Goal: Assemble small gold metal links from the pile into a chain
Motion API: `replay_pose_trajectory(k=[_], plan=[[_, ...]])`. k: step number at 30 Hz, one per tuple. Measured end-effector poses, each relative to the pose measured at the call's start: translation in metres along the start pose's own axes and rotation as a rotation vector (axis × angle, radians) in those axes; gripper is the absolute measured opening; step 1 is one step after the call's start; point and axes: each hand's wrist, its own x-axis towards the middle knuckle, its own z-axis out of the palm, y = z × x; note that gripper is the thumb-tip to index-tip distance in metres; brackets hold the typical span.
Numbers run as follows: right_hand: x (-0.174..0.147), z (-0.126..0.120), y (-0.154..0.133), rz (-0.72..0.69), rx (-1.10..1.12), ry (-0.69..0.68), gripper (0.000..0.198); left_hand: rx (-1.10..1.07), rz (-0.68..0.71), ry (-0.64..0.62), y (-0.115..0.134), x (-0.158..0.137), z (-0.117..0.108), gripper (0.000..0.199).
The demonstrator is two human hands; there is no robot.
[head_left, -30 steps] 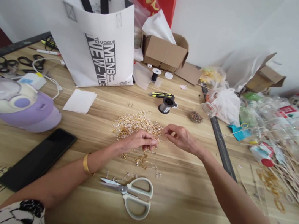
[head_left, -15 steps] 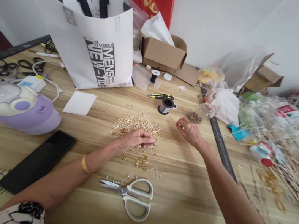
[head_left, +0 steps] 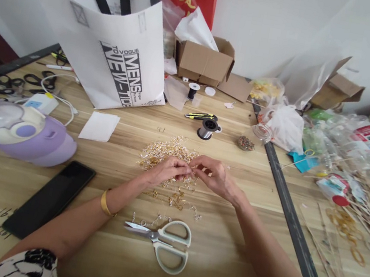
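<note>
My left hand [head_left: 171, 170] is closed in a pinch over the front of a pile of small gold and silver beads or findings [head_left: 165, 149]. Meeting it fingertip to fingertip, my right hand [head_left: 213, 176] is pinched too. Whatever lies between the fingers is too small to make out. Gold chain pieces [head_left: 174, 198] lie just below the hands. Nearer to me rest white-handled scissors [head_left: 161, 242], blades pointing left, beside a silver chain [head_left: 156, 222]. Behind the hands stands a spool of silver wire [head_left: 207, 129], with a small dish of dark beads [head_left: 246, 143] to its right.
A purple and white container [head_left: 25, 132], a black phone [head_left: 48, 200] and white paper [head_left: 99, 126] lie at left. A large white bag [head_left: 96, 51] and cardboard box [head_left: 204, 60] stand behind. A yellow-black cutter [head_left: 201, 116] lies near the spool. Plastic bottles [head_left: 366, 146] crowd the right.
My right hand has moved left and toward me from near the bead dish to meet my left hand. My left hand stays over the pile. The view has shifted slightly.
</note>
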Motion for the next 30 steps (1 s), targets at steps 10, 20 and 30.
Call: replay_pose_trajectory(k=[10,20,30], plan=[[0.002,0.006,0.008,-0.01,-0.018,0.025,0.011,-0.029,-0.018,-0.002,-0.002,0.0,-0.002,0.029],[0.0,0.007,0.013,-0.126,0.015,0.044,0.021,-0.006,-0.006,-0.027,-0.004,0.001,-0.003,0.031],[-0.001,0.006,0.008,-0.163,-0.052,0.072,0.01,-0.011,-0.045,-0.022,0.001,0.001,-0.001,0.032]])
